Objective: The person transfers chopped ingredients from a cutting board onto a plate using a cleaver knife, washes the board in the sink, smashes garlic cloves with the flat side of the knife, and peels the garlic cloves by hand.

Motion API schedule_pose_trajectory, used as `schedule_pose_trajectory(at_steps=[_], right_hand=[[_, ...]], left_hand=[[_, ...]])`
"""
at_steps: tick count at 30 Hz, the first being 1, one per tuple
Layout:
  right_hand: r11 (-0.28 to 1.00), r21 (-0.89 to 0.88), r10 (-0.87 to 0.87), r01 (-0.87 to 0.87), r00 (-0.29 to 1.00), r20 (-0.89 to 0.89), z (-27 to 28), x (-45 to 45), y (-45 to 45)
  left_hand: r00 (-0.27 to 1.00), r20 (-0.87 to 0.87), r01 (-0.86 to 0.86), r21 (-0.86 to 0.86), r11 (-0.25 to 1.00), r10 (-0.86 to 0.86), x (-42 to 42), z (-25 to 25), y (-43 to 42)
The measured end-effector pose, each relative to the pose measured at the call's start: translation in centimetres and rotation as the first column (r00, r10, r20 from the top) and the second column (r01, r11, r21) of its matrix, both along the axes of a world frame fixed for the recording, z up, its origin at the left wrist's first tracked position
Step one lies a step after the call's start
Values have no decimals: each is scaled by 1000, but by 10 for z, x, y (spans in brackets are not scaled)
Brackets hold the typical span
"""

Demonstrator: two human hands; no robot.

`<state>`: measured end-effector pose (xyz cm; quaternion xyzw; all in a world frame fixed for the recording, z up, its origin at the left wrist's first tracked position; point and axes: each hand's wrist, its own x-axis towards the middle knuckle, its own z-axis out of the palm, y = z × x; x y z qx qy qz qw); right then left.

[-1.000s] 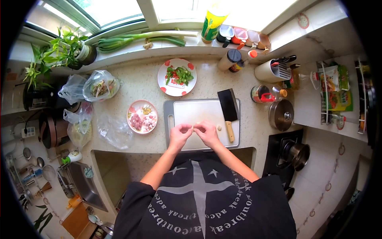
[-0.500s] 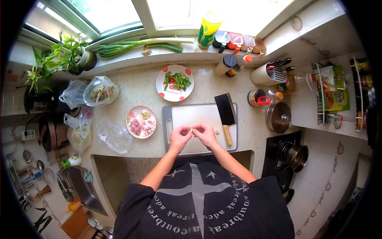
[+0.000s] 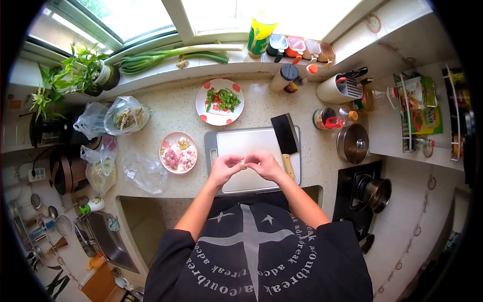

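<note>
Over the front of the white cutting board (image 3: 241, 143), my left hand (image 3: 226, 170) and my right hand (image 3: 265, 165) meet fingertip to fingertip. Between them they pinch a small pale garlic clove (image 3: 244, 165), partly hidden by the fingers. A cleaver (image 3: 285, 136) with a black blade and wooden handle lies on the board's right side, its handle end close beside my right hand.
Left of the board sits a plate of chopped meat (image 3: 173, 160) near a crumpled plastic bag (image 3: 146, 173). Behind it is a plate of cut peppers (image 3: 223, 100). A lidded pot (image 3: 352, 144), jars and a knife block (image 3: 339, 89) stand at the right.
Both hands stay together around the garlic clove, with the fingers shifting slightly. My right hand has moved a little to the right and now covers the small pieces seen on the board earlier.
</note>
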<state>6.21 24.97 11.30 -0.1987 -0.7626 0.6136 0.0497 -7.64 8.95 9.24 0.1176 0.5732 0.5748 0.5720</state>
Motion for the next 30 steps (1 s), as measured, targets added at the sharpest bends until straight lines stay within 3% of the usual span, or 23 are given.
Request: schedule_pose_trajectory(at_steps=[10,19,25,28,30], right_hand=[[961,239,147,-142,989,-2,12,-6,-2],[931,361,93,-44,989,-118,12,0,-10],[969,247,26,-4,996,-84,11,12,-8],[988,143,-63,65,998,-21,-2,18,-9],[987,-58,-145,151,985,99,-12,19,-13]], left_hand=[[997,71,-6,42,999,3,1,6,-6],[982,136,-127,-34,991,130,-1,0,-6],[938,244,-249,-21,968,247,-3,-14,-9],[943,218,-254,-21,967,253,-2,-14,-9],[942,211,-263,-16,965,260,0,-15,-8]])
